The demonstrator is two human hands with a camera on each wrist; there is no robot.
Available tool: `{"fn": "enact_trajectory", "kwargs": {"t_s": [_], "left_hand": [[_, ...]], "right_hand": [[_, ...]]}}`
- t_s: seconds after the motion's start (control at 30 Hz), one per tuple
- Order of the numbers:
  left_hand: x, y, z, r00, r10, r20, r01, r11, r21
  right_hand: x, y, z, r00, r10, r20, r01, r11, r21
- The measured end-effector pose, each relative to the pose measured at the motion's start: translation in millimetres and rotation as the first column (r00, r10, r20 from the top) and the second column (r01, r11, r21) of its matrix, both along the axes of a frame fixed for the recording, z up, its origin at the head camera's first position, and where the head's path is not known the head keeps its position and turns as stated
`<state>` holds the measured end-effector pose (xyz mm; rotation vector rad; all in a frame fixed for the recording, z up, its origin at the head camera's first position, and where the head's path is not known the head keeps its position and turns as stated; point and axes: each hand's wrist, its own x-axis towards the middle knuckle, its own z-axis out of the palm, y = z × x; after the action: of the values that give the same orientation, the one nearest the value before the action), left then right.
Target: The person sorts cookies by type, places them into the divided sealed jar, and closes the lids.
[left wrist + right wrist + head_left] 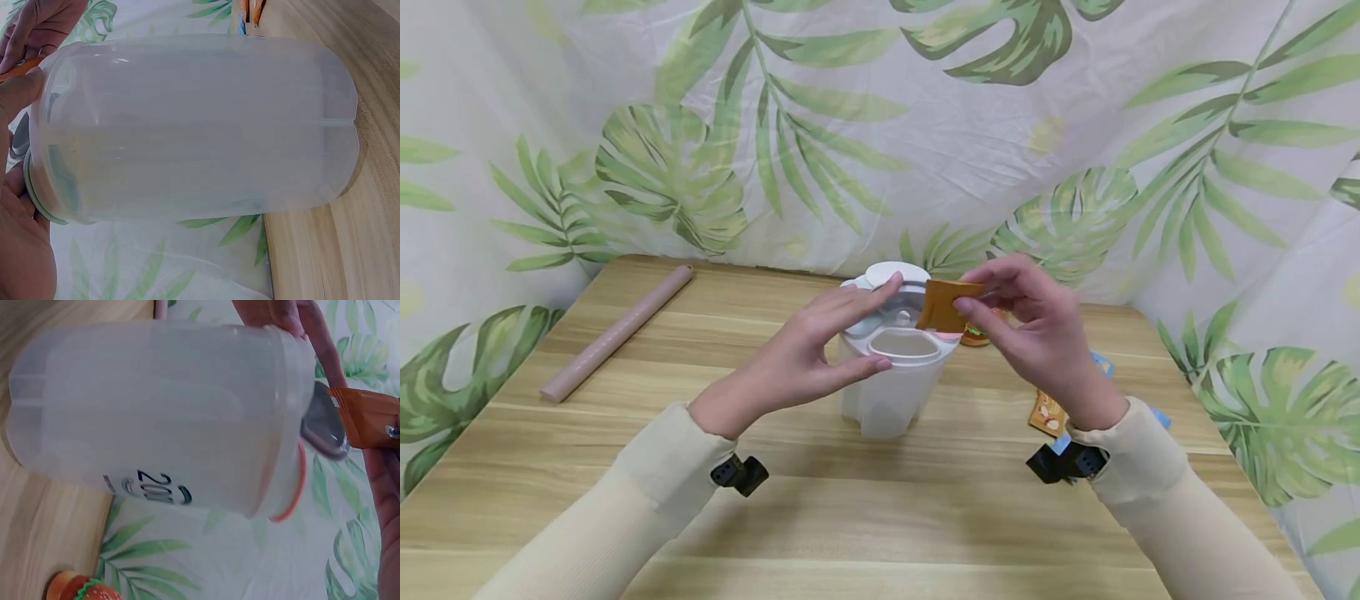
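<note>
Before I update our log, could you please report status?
Right grip pinching orange packet. Left grip touching top of container. Raised grey flap beside packet, possibly obstructing.

An orange packet (942,307) is above the upright, translucent container (891,398)

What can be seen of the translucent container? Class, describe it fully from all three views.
The translucent container is tall and looks like cloudy plastic. It stands upright on the wood-grained table. Its pale lid has an oval opening on the near side and a raised grey flap. One side bears dark printing, only partly legible. The left hand touches the lid; the right hand holds an orange packet by the flap, but whether that touches is unclear.
</note>
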<state>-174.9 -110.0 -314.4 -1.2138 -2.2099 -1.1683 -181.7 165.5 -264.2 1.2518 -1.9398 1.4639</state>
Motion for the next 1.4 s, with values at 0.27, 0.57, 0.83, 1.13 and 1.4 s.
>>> {"fn": "enact_trajectory", "kwargs": {"t_s": [0.27, 0.57, 0.83, 1.13, 1.4], "left_hand": [[-0.2, -0.7, -1.5, 1.0, -0.004, -0.01, 0.004, 1.0, 0.015], [-1.5, -0.3, -2.8, 1.0, -0.001, -0.018, 0.001, 1.0, 0.02], [-1.1, 0.3, -2.0, 1.0, -0.002, -0.01, 0.002, 1.0, 0.03], [-0.4, -0.3, -1.3, 1.0, 0.001, -0.004, -0.001, 1.0, 0.017], [-1.5, 1.1, -1.0, 1.0, 0.001, -0.017, 0.0, 1.0, 0.026]], "right_hand": [[1.0, -19.8, -9.8, 1.0, -0.008, -0.021, 0.011, 0.994, 0.106], [1.9, -26.0, -23.6, 1.0, -0.005, -0.002, 0.006, 0.979, 0.204], [1.9, -21.5, -28.8, 1.0, 0.022, 0.014, -0.025, 0.962, 0.273], [5.9, -21.2, -27.8, 0.999, -0.016, -0.037, 0.027, 0.94, 0.341], [6.4, -19.4, -28.7, 0.996, -0.001, -0.086, 0.028, 0.945, 0.325]]}}
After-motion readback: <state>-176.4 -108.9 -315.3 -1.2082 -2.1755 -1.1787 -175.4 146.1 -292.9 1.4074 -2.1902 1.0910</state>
